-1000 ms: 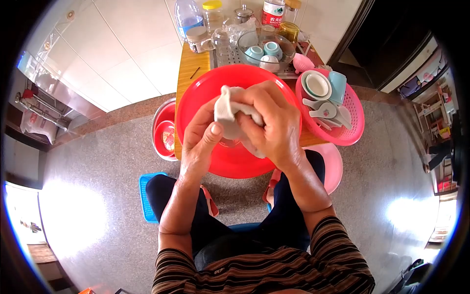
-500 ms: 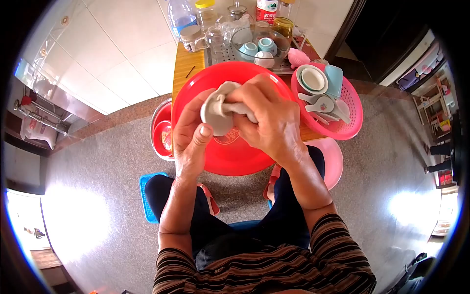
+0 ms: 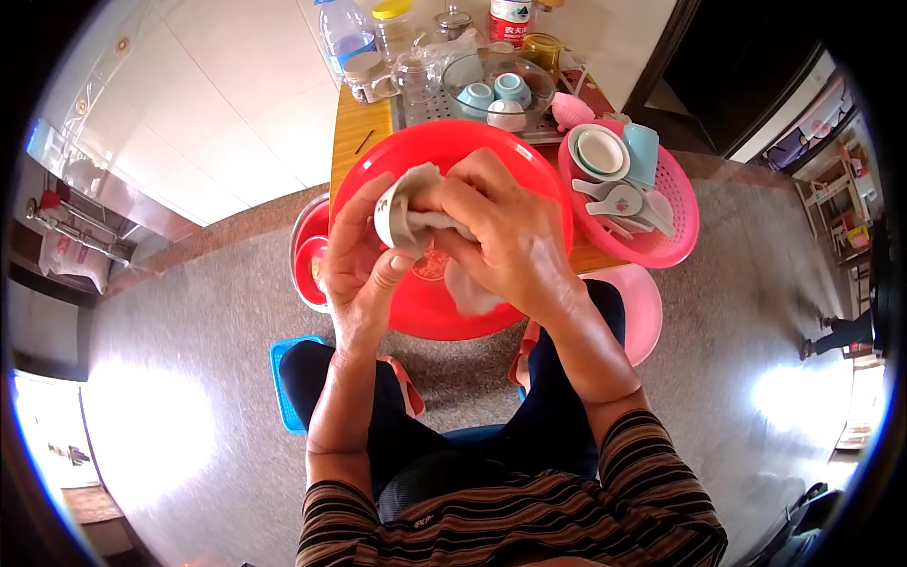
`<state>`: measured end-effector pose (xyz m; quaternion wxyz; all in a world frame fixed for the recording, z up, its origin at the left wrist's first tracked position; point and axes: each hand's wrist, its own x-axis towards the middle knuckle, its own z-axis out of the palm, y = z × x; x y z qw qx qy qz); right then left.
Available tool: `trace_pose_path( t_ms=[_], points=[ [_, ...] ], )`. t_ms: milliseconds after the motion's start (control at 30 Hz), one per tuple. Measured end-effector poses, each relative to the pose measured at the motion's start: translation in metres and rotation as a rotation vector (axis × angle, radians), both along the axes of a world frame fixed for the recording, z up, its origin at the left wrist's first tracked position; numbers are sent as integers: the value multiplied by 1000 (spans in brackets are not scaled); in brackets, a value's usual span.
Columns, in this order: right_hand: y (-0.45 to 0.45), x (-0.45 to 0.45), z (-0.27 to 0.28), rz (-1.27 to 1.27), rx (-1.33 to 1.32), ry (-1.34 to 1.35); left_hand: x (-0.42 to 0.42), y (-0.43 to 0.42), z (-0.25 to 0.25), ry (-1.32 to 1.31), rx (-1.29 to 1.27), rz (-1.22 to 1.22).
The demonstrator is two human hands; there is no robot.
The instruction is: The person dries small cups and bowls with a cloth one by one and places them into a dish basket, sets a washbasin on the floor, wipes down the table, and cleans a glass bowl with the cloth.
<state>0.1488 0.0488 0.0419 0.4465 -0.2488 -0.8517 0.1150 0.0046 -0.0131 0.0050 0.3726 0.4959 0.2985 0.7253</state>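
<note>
A small white cup (image 3: 385,215) with dark marks on its outer side is held over the large red basin (image 3: 444,324). My left hand (image 3: 354,279) grips the cup from the left, thumb at its lower edge and fingers around its far side. Bunched in my right hand (image 3: 520,231) is a pale cloth (image 3: 472,289), and part of it is pushed inside the cup. A loose corner of the cloth hangs below my right fingers. The cup's inside is mostly hidden by cloth and fingers.
To the right, a pink colander (image 3: 682,208) holds bowls, spoons and a light-blue dish. Behind the basin, a glass bowl (image 3: 453,90) contains several small cups, near jars and bottles. A pink basin (image 3: 638,317) sits lower right; a blue basket (image 3: 283,387) lies left.
The cup has turned in my left hand, so its marked outer side now shows. My right hand has shifted slightly, and a cloth corner now hangs lower.
</note>
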Motion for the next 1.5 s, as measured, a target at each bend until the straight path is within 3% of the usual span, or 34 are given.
trace_pose_path(
  t_ms=[133,233,300,433,500,600,733,833,933,1067,1133,1233,1367,1500],
  points=[
    [-6,-6,-2,-88,78,60,3,-2,3,15,-17,-41],
    [-8,-10,-9,35,-70,116,-2,-3,5,121,18,32],
    [-3,-8,-8,230,-312,91,-7,-4,5,121,23,50],
    [2,-2,-2,273,-287,73,-4,-2,1,112,56,89],
    [2,-2,-1,21,-48,21,-1,-3,2,44,-59,17],
    [0,-3,1,-56,46,98,3,-3,1,7,-73,-52],
    [-1,-5,-2,-26,-18,197,7,-4,4,32,-162,-102],
    [-6,-5,2,316,-359,277,3,-7,-5,-1,-184,-96],
    [-2,0,6,450,-463,253,3,-7,-4,-47,-171,-88],
    [-1,6,8,365,-345,61,-1,-2,-4,-17,-38,-16],
    [-1,7,7,73,-43,-52,-3,-3,-1,-37,-72,-19],
    [6,5,2,-96,56,65,3,-2,4,36,-102,-10],
    [6,-1,-4,-95,51,117,8,-3,0,-1,-183,-98],
    [-6,-10,-4,170,-208,220,1,-2,-4,3,-152,-21]
  ],
)
